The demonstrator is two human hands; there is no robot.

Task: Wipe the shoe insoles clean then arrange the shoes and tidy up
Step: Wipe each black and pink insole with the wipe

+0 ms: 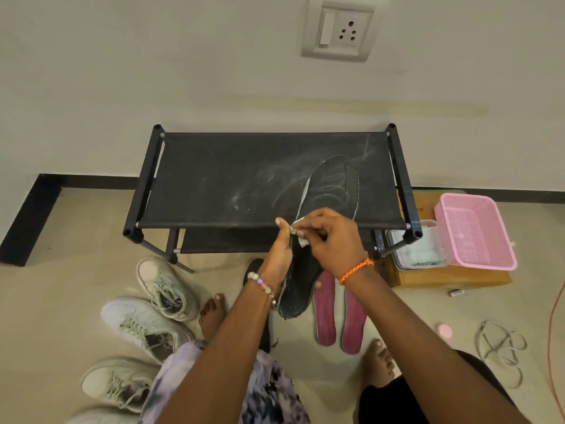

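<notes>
We hold a black insole (pixel 318 228) up in front of us, its toe end rising over the top shelf of the black shoe rack (pixel 244 185) and its heel end pointing down toward the floor. Our left hand (pixel 279 249) grips the insole along its left edge, thumb raised at the top and fingers hidden behind it. Our right hand (pixel 331 237) has its fingers curled and pinches a small white wipe (pixel 301 238) against the middle of the insole. A beaded bracelet (pixel 262 284) sits on the left wrist and an orange thread band (pixel 356 270) on the right.

The rack's fabric top is smeared with pale dusty streaks. On the floor just below the black insole lie two pink insoles (pixel 337 316), side by side, heels toward us. To our left stand pale lace-up sneakers (pixel 146 322) in a loose row, one behind the other. To the right of the rack, a pink plastic basket (pixel 477 231) and a clear container (pixel 419 249) with white wipes inside rest on a flat cardboard box (pixel 452 278). Further right on the floor lie a small pink cap (pixel 444 331) and a loose tangle of pale laces (pixel 501 347). A wall socket (pixel 339 30) sits above the rack.
</notes>
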